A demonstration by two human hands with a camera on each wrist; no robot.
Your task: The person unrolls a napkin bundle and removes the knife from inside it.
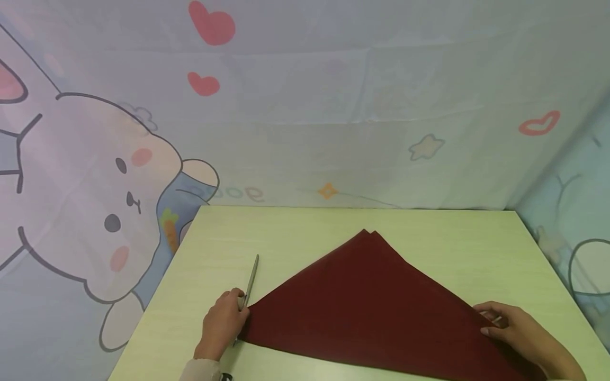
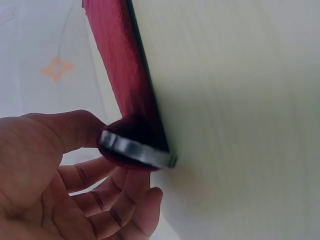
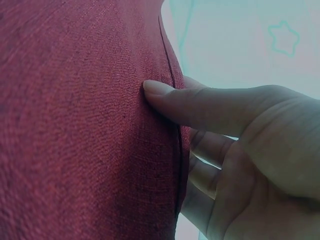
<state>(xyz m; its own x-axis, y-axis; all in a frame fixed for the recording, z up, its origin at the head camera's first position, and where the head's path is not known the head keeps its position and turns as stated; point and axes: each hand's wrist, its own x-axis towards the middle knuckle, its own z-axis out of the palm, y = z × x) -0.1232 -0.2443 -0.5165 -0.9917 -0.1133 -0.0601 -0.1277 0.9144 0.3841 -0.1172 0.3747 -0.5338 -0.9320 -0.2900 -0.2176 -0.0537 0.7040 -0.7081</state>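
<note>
A dark red cloth [image 1: 362,307], folded into a broad triangle, spreads over the front of the table with its peak pointing away. At its left corner, my left hand [image 1: 221,323] pinches the cloth between thumb and curled fingers. A thin silver-grey strip [image 1: 252,278] with a narrow tip crosses that corner beside the hand; its kind is unclear. Close up in the left wrist view, the metal strip [image 2: 135,150] lies against the bunched red cloth [image 2: 122,55]. My right hand [image 1: 529,336] pinches the right sloping edge, thumb on top and fingers underneath, as the right wrist view shows.
The pale yellow-green table [image 1: 286,227] extends behind and beside the cloth. A printed curtain [image 1: 305,106] with hearts and a rabbit hangs along the back and left, and another printed sheet [image 1: 586,211] stands at the right.
</note>
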